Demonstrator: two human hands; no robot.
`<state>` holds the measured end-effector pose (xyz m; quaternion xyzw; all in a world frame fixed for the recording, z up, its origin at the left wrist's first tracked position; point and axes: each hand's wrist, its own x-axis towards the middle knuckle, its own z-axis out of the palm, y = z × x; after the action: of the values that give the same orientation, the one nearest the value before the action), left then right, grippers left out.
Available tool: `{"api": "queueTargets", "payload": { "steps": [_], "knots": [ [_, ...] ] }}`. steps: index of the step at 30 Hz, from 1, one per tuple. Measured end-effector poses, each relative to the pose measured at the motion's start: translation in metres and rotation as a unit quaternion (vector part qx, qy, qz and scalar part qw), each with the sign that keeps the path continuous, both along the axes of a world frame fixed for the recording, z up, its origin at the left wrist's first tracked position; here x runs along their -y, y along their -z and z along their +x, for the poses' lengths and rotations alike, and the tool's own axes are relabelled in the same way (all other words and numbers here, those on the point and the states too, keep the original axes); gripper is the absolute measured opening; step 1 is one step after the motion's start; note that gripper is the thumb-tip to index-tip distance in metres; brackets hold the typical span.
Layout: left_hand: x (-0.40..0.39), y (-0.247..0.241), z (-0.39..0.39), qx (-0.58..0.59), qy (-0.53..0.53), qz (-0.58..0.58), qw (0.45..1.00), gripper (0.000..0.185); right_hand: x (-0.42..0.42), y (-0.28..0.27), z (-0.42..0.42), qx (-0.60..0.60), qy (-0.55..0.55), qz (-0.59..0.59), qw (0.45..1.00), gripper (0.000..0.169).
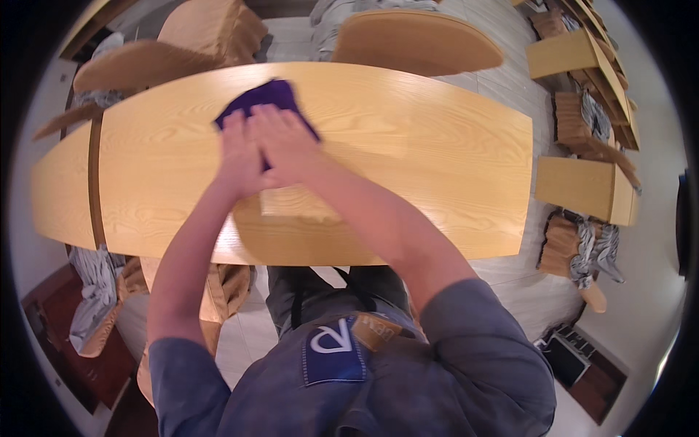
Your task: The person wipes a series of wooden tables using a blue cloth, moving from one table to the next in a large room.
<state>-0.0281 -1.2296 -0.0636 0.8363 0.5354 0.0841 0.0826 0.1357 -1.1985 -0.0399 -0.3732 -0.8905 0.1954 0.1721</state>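
A dark purple cloth (276, 93) lies on the light wood-grain tabletop (437, 175), left of the middle and towards the far edge. My left hand (240, 161) rests flat on the cloth's near left part, pressing it to the wood. Right beside it, my right hand (286, 145) holds down the cloth's middle with its fingers stretched forward. The two hands touch along their thumbs and partly hide the cloth. Both are slightly blurred.
Chairs with tan covers stand past the far edge, among them a rounded chair back (415, 41). A dark seam (95, 180) parts this tabletop from a section at the left. More wooden tables (573, 183) and covered chairs line the right side.
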Motion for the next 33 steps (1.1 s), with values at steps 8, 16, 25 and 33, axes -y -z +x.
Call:
{"api": "queueTargets", "payload": {
  "steps": [8,16,25,33],
  "knots": [
    [-0.051,-0.015,0.355,0.084,0.254,-0.02,0.963,0.116,0.046,0.015,0.344,0.114,0.282,0.031,0.952,0.102],
    [-0.023,-0.032,0.398,0.021,0.294,-0.075,0.953,0.116,0.085,0.015,0.392,0.222,0.345,0.011,0.912,0.103],
    [-0.088,-0.03,0.159,0.085,0.162,-0.045,0.982,0.11,-0.023,0.011,0.169,0.207,0.21,0.044,0.955,0.112],
    [-0.07,-0.03,-0.176,0.082,-0.126,-0.009,0.989,0.104,-0.09,-0.007,-0.192,0.197,-0.013,0.098,0.975,0.101]
  ]
}}
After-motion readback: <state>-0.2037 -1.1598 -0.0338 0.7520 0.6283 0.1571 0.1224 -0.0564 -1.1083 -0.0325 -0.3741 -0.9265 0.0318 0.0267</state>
